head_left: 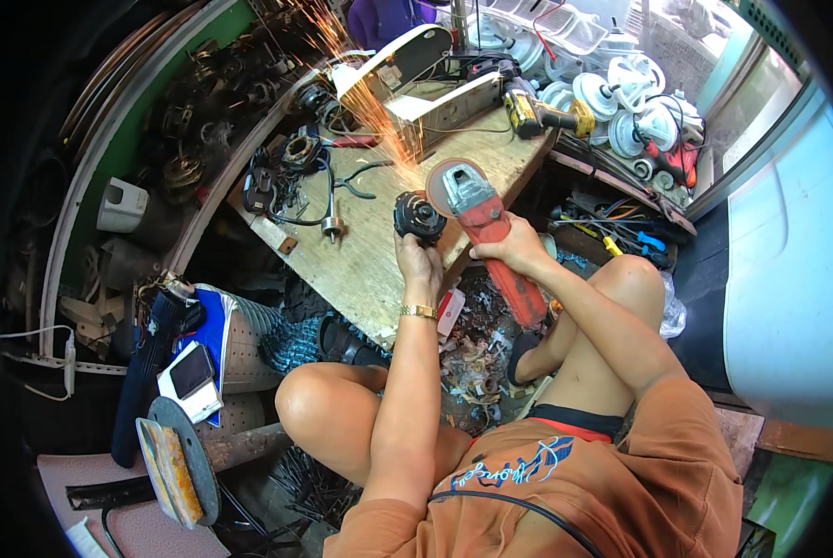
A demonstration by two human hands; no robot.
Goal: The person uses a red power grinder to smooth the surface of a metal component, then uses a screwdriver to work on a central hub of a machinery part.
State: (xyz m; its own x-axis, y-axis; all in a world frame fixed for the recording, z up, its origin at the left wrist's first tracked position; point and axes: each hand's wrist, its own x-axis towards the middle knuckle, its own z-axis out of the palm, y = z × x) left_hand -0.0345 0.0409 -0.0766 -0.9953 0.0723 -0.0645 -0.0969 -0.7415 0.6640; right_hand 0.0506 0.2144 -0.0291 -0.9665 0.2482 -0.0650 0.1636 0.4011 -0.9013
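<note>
My left hand (418, 259) holds a dark round metal part (415, 217) up over the wooden bench (323, 279); a gold band circles that wrist. My right hand (511, 244) grips a red angle grinder (508, 284), whose disc (444, 186) is at the upper right of the metal part. Bright orange sparks (379, 126) stream up and to the left from the disc's area. Whether the disc touches the part is hard to tell. Pliers (353, 189), a cable and small motor parts (300, 147) lie on the bench beyond my left hand.
A yellow cordless drill (526, 112) and a white bracket (444, 104) sit at the bench's back. White coiled parts (612, 98) fill the upper right, tools (612, 244) lie below them. Dark salvaged parts (198, 112) crowd the left, near a phone (191, 370) and spool (182, 465).
</note>
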